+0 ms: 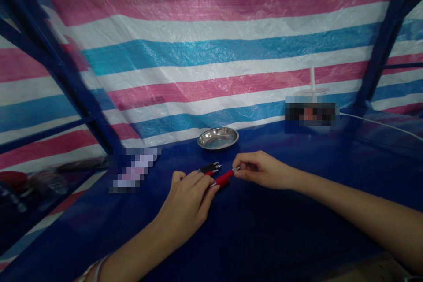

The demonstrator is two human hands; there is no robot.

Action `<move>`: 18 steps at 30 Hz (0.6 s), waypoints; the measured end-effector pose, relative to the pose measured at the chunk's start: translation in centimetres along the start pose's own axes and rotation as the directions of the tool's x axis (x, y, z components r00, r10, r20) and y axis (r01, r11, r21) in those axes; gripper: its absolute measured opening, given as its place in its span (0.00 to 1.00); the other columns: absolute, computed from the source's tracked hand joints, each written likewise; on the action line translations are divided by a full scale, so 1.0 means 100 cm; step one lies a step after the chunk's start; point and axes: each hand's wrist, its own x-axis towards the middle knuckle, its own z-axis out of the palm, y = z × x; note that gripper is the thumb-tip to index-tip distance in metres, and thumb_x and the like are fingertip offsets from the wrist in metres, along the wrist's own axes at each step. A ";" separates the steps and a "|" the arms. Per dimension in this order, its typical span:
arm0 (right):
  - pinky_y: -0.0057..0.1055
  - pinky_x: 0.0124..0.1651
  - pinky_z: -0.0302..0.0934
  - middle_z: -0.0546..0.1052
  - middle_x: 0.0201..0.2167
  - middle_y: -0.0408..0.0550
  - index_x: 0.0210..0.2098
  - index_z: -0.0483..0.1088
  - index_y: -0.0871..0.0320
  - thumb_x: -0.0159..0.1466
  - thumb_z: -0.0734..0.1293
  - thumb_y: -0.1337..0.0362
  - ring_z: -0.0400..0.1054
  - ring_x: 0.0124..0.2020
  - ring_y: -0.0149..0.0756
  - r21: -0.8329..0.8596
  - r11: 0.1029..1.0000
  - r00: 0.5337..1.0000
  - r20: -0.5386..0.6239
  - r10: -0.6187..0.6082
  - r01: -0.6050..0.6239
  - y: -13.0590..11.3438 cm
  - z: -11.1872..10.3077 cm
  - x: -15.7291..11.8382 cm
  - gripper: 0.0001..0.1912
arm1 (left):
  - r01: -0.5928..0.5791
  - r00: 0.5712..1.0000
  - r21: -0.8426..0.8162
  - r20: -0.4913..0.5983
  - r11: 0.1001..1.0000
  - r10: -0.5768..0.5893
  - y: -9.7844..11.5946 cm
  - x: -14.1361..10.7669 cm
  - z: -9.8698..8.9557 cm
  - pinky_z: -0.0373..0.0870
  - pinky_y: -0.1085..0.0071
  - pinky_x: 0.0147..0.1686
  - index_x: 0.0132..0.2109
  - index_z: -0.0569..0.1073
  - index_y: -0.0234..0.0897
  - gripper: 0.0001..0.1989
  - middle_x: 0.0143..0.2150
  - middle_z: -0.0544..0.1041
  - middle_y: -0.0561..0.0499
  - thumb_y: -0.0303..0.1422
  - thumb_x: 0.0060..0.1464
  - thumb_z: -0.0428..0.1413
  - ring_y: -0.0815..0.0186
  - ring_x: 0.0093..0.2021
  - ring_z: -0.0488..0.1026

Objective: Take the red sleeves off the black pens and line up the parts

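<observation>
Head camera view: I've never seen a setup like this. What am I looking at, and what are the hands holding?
This picture comes from a camera worn on a person's head, looking forward and down at their own two bare hands. The right hand pinches the tip of a red pen, whose other end reaches the left hand. A black pen lies just beyond the left hand's fingers. A shallow steel dish sits on the blue tabletop, in front of a striped tarpaulin.
</observation>
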 end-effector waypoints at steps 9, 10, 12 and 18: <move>0.23 0.25 0.50 0.64 0.20 0.41 0.27 0.64 0.62 0.60 0.55 0.55 0.56 0.21 0.24 -0.022 1.000 1.000 0.007 -0.023 0.023 0.004 -0.001 0.000 0.17 | 0.000 1.000 0.002 0.011 1.000 0.000 0.002 -0.002 -0.002 0.51 0.64 0.33 0.34 0.67 0.35 0.10 0.32 0.71 0.50 0.30 0.59 0.43 0.62 0.34 0.65; 0.23 0.25 0.51 0.64 0.20 0.41 0.27 0.64 0.62 0.61 0.55 0.56 0.56 0.21 0.25 -0.024 0.999 1.000 0.012 -0.026 0.026 0.004 -0.001 0.001 0.16 | 0.000 1.000 0.002 0.013 1.000 0.000 0.002 -0.002 -0.002 0.51 0.64 0.33 0.34 0.67 0.35 0.10 0.32 0.71 0.51 0.30 0.59 0.43 0.62 0.33 0.65; 0.23 0.25 0.51 0.64 0.19 0.41 0.27 0.64 0.62 0.60 0.56 0.58 0.56 0.21 0.25 -0.023 0.999 1.000 0.011 -0.023 0.024 0.004 -0.001 0.001 0.15 | 0.003 1.000 0.000 0.010 1.000 -0.003 0.001 -0.002 -0.001 0.51 0.64 0.33 0.34 0.67 0.35 0.09 0.32 0.71 0.51 0.30 0.59 0.43 0.62 0.33 0.65; 0.22 0.23 0.49 0.63 0.18 0.39 0.30 0.65 0.62 0.59 0.59 0.60 0.56 0.20 0.24 -0.003 1.000 1.000 -0.005 0.016 -0.016 0.000 0.000 0.000 0.11 | 0.004 1.000 -0.008 -0.003 1.000 -0.004 0.000 -0.002 -0.001 0.51 0.64 0.33 0.34 0.67 0.36 0.10 0.31 0.71 0.51 0.30 0.58 0.43 0.62 0.33 0.65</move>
